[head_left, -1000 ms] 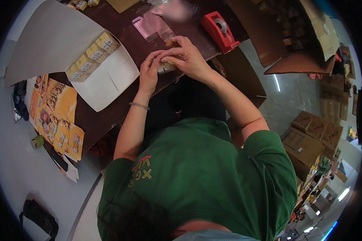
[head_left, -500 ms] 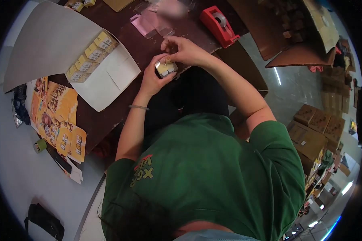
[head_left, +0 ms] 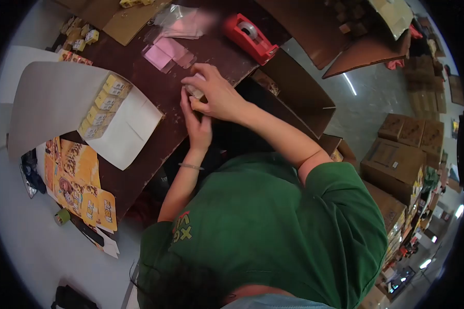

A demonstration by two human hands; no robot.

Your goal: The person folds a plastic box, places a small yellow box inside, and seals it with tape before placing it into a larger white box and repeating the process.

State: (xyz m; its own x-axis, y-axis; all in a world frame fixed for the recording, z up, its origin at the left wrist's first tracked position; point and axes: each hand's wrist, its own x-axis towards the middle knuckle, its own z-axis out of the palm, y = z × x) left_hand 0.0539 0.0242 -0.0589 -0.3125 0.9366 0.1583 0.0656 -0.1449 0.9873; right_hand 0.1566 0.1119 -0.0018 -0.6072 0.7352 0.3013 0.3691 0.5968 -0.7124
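Note:
Both my hands are together near the table's front edge, around a small, shiny, pale-wrapped box (head_left: 194, 90). My left hand (head_left: 197, 126) grips it from below and the left, with a bracelet on the wrist. My right hand (head_left: 216, 95) arches over the top, thumb and fingers closed on the box's sides and hiding much of it. To the left, a large white carton (head_left: 131, 136) lies open on the table with a row of small yellow boxes (head_left: 99, 116) inside. Pink cards (head_left: 162, 54) lie just beyond my hands.
A red tape dispenser (head_left: 250, 38) stands at the table's far right edge, beside clear plastic bags (head_left: 183, 23). Printed orange cardboard (head_left: 80, 180) lies at the left. Several small yellow pieces (head_left: 82, 38) sit at the back left. Open brown cartons (head_left: 307, 98) stand to the right.
My right hand has come down over the small box, covering its top, which was visible before. The head view has shifted, so the table's things appear further left.

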